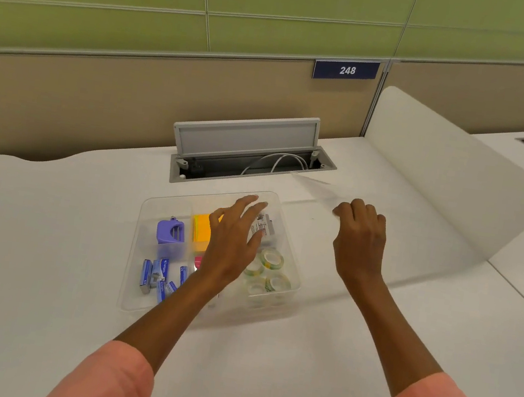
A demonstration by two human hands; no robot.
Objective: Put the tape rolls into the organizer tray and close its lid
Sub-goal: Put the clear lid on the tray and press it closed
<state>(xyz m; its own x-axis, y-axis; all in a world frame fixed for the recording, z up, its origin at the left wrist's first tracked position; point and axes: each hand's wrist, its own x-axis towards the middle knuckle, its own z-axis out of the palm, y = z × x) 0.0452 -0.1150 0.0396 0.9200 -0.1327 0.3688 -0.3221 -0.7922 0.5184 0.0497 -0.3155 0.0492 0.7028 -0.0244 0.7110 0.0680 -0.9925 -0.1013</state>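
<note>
White surface [46, 235], smooth and matte, runs wall to wall; a rounded white divider panel [442, 176] stands at its right edge. Behind, tan and green fabric wall panels, with a blue plate [346, 70] reading 248. Set into the surface at the back: a grey cable hatch [245, 138], flap propped up, white cables looped inside.

Clear plastic organizer tray [143, 215], rectangular with rounded corners, sits in the middle of the surface, divided into compartments. Its lid [313, 185], thin and transparent, hard to trace, appears to lie tilted just right of and behind the tray, not on it.

Person in salmon-pink sleeves [114, 376], both forearms extended.

Left hand [231, 237]: open, fingers spread and fairly straight, hovering palm-down over the tray's centre. Holds nothing that can be seen.

Right hand [360, 242]: fingers curled under, beside the tray's right side at the near edge of the lid. Whether it actually grips the lid, cannot tell.

Tray contents: purple plastic punch-like item [170, 232], back-left compartment. Orange and yellow sticky note pad [200, 230], middle back. Small blue staple boxes [155, 276], front-left. A printed packet [263, 227], back-right, partly under the left fingers. Tape rolls [268, 273], clear with pale green cores, several clustered in the front-right compartment.
</note>
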